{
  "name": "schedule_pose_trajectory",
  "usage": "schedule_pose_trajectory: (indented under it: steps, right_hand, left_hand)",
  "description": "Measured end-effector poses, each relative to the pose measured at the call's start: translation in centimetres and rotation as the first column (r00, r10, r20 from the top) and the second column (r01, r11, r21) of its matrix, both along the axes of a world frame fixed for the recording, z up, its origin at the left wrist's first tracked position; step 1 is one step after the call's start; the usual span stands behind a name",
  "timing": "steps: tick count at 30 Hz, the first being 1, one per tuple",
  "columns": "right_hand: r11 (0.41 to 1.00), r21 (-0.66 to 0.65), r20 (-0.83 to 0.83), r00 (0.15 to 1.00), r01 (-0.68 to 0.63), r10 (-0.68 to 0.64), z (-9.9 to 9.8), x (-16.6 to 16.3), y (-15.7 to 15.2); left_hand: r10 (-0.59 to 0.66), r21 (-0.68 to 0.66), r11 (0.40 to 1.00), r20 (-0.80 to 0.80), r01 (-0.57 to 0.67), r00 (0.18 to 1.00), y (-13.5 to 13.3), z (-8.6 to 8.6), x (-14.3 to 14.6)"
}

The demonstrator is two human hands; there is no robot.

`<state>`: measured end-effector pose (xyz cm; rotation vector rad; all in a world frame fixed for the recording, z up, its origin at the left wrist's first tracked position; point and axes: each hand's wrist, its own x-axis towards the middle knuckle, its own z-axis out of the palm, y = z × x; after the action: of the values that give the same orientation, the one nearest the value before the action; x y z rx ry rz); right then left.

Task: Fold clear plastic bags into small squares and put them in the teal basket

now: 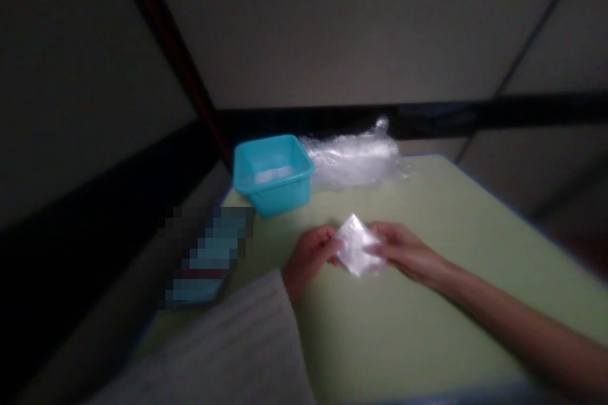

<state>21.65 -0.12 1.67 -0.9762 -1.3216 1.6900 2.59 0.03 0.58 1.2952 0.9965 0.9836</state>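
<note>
A small, shiny, clear plastic packet (355, 245) is held up over the table, one corner pointing away from me. My left hand (313, 253) pinches its left corner between thumb and fingers. On the opposite side, my right hand (401, 250) grips the right corner, thumb on top. What lies inside the packet, if anything, is too blurred to tell. Beyond my hands stands a turquoise plastic basket (280, 196) with something whitish at its bottom. Right beside the basket lies a heap of clear plastic bags (354, 158).
The pale green table (427, 329) has a blue edge. At its left side lies a flat bluish object (211, 259), blurred out by pixels. A light wall (356, 25) with a dark band rises behind the table, and another dark wall stands on the left.
</note>
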Motion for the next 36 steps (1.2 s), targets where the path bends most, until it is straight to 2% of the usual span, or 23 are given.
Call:
schedule_pose_trajectory:
  steps: [3,10,13,16,19,22,26,31,33,36]
  right_hand:
    - [0.999,0.033,0.039,0.999,-0.003,0.002,0.0,0.0,0.1]
    - [0.986,0.035,-0.036,0.986,0.164,-0.163,-0.5,-0.2,0.2]
    - [0.973,0.033,-0.086,0.97,0.229,-0.225,-1.3,-0.1,0.7]
    - [0.966,0.034,-0.122,0.961,0.255,-0.249,-1.6,0.0,1.7]
    - [0.975,0.039,-0.132,0.968,0.221,-0.214,-0.9,-0.6,3.0]
    - [0.982,0.071,-0.102,0.98,0.178,-0.17,0.5,-1.5,4.2]
    - [0.979,0.163,-0.05,0.992,0.124,-0.117,1.6,-2.9,5.4]
    - [0.968,0.229,-0.005,0.995,0.102,-0.103,1.3,-3.9,6.3]
    - [0.97,0.225,-0.002,0.996,0.091,-0.093,1.1,-4.0,6.5]
    - [0.973,0.207,-0.011,0.995,0.1,-0.1,1.0,-3.9,6.7]
  left_hand:
    - [0.001,-0.01,1.0,0.009,0.0,1.0,0.1,-0.1,-0.1]
    - [-0.018,-0.016,1.0,0.07,0.019,0.997,-0.2,-0.1,0.3]
    - [0.117,0.025,0.992,0.126,-0.121,0.985,0.1,0.2,0.2]
    - [0.285,0.06,0.951,0.196,-0.302,0.938,0.9,0.5,-0.5]
    - [0.396,0.06,0.903,0.268,-0.426,0.878,1.5,1.0,-1.4]
    - [0.455,-0.009,0.87,0.395,-0.492,0.798,1.7,1.7,-2.0]
    - [0.494,-0.144,0.856,0.512,-0.497,0.702,1.6,2.7,-2.3]
    - [0.522,-0.281,0.851,0.56,-0.444,0.643,1.7,3.1,-3.2]
    - [0.504,-0.287,0.862,0.571,-0.417,0.648,1.8,2.8,-3.7]
    - [0.424,-0.229,0.903,0.62,-0.364,0.661,2.0,1.7,-4.4]
